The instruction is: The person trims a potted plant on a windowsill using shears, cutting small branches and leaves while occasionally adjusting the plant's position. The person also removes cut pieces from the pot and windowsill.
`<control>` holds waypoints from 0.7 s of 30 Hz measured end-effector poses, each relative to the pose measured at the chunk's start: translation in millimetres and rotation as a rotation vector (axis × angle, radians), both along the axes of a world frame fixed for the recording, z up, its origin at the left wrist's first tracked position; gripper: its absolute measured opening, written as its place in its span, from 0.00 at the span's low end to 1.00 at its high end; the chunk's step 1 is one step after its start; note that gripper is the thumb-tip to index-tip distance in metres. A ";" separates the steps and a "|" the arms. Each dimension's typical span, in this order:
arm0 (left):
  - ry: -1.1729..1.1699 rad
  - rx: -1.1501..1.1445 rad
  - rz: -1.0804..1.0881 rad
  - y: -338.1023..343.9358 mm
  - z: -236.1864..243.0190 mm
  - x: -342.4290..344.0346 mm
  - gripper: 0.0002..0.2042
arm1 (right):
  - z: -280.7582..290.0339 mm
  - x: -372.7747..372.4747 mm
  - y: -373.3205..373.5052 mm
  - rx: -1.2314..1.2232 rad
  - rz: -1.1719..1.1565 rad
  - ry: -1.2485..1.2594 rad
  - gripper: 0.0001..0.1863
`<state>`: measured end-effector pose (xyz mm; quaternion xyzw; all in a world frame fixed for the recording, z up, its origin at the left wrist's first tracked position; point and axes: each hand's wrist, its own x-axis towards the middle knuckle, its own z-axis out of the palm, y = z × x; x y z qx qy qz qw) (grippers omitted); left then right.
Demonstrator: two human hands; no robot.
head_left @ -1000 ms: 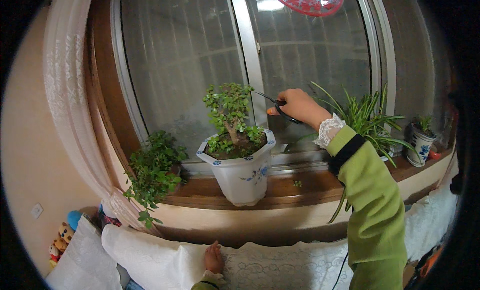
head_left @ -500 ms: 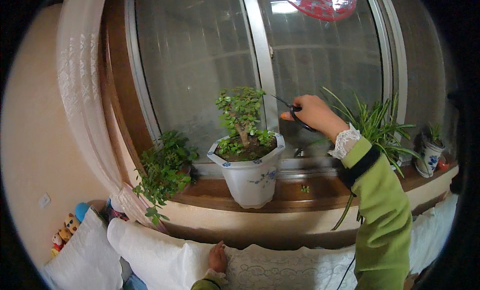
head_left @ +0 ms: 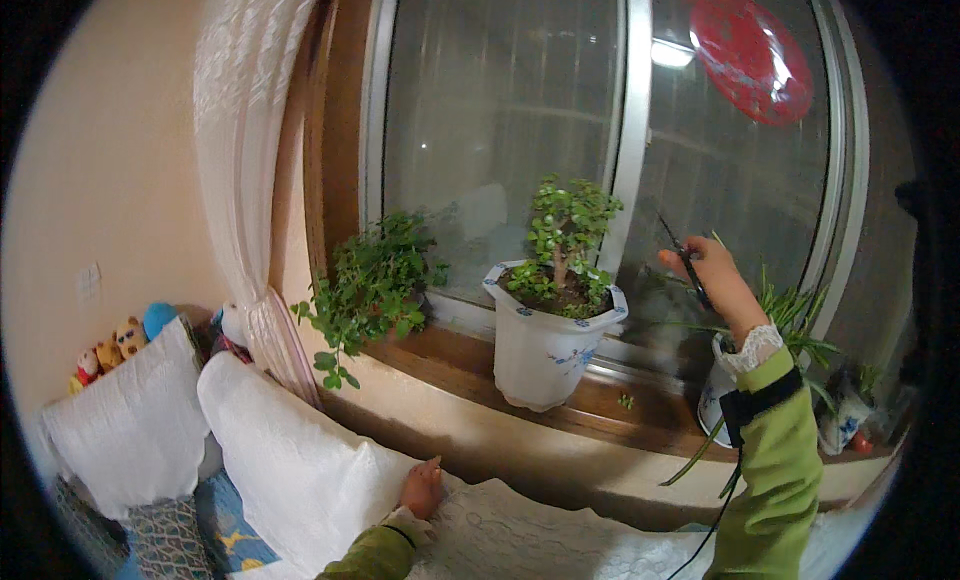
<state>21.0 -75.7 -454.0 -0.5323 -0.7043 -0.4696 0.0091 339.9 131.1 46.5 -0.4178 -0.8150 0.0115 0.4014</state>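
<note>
My right hand is raised before the window, fingers closed round the handles of black-handled scissors. Their blades point up and to the left, a short way right of a small-leaved green plant and not touching it. That plant has a thick stem and grows in a white, angular pot with blue flower decoration, on the wooden windowsill. A small green sprig lies on the sill beside the pot. My left hand rests on the white sofa-back cover, holding nothing that I can see.
A trailing leafy plant stands left on the sill. At right are a long-leaved plant, partly behind my right arm, and a small pot. A lace curtain hangs left. White cushions and soft toys sit below.
The whole view has turned to the left, so the window and pots appear farther right. The scissors are slightly farther from the plant's leaves. My left hand stays on the sofa back.
</note>
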 end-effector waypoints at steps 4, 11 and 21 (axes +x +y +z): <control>-0.049 -0.129 0.050 2.8 -8.1 -0.2 0.20 | 13.1 -1.6 -17.6 -0.094 -0.057 -0.032 0.31; 0.363 -0.079 0.014 5.8 -22.4 -7.9 0.18 | 22.1 -5.2 -72.1 -0.266 0.015 0.069 0.24; -0.150 0.111 -0.159 2.0 -24.1 -14.0 0.18 | 80.1 -36.3 -145.6 -0.169 0.092 -0.109 0.19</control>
